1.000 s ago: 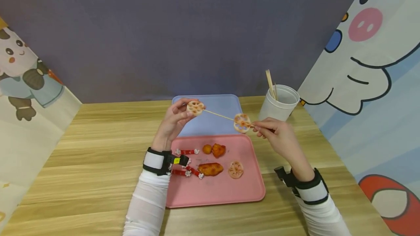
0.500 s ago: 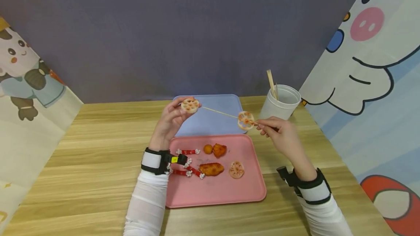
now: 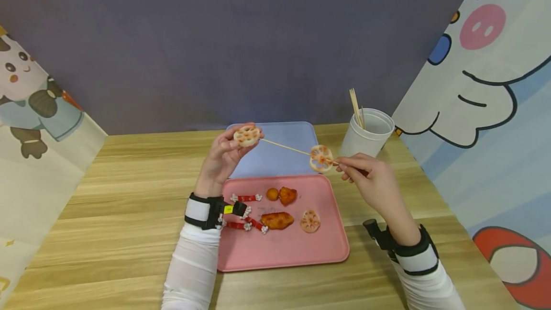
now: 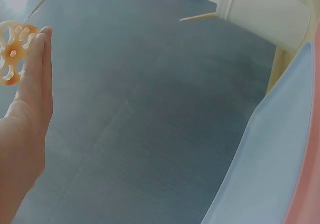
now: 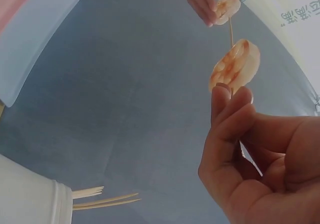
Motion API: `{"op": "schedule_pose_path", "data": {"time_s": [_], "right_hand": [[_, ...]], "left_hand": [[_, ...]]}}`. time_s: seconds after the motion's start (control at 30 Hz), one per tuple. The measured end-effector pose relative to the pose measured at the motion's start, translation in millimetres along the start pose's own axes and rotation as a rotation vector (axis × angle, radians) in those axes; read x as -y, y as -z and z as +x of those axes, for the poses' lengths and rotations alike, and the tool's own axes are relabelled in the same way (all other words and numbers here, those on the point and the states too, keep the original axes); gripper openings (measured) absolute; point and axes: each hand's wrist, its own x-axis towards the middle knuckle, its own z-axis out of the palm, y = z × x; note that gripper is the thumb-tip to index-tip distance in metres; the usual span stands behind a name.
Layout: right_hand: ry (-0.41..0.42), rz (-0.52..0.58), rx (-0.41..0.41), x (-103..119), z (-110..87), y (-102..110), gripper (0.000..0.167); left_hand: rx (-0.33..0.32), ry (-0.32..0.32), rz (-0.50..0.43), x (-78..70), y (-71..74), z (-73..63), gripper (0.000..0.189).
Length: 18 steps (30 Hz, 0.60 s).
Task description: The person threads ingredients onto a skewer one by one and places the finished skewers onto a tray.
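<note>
My left hand (image 3: 220, 161) holds a lotus root slice (image 3: 247, 136) by its edge, up over the blue tray (image 3: 284, 157). With thumb and fingertips my right hand (image 3: 371, 176) pinches the near end of a thin wooden skewer (image 3: 285, 147). A second lotus root slice (image 3: 321, 158) is threaded on that skewer, close to the right fingertips. The skewer's far tip meets the edge of the left-hand slice; whether it has entered cannot be told. In the right wrist view both slices line up along the skewer.
A pink tray (image 3: 284, 257) bears a third lotus slice (image 3: 310, 221), a brown wing-like piece (image 3: 277, 221), a chunk (image 3: 287, 196) beside a small ball, and several red-and-white sticks (image 3: 246, 198). At the back right stands a white cup (image 3: 366, 133) with several skewers.
Both hands have shifted: the left with its slice has moved left and slightly up, the right slightly right. The threaded slice stays near the right fingertips.
</note>
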Motion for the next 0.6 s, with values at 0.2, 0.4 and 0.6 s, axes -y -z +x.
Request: {"op": "schedule_pose_path", "data": {"time_s": [0.2, 0.4, 0.6], "right_hand": [[-0.002, -0.028, 0.009, 1.1, -0.2, 0.9, 0.021], [-0.002, -0.024, 0.01, 0.7, -0.5, 0.9, 0.021], [0.0, -0.028, 0.008, 1.2, -0.4, 0.3, 0.021]], "left_hand": [[0.004, 0.001, 0.026, 0.2, -2.2, 0.9, 0.041], [-0.005, 0.002, 0.041, 1.5, -2.2, 1.7, 0.042], [-0.01, 0.024, 0.051, 4.2, -1.6, 2.6, 0.041]]}}
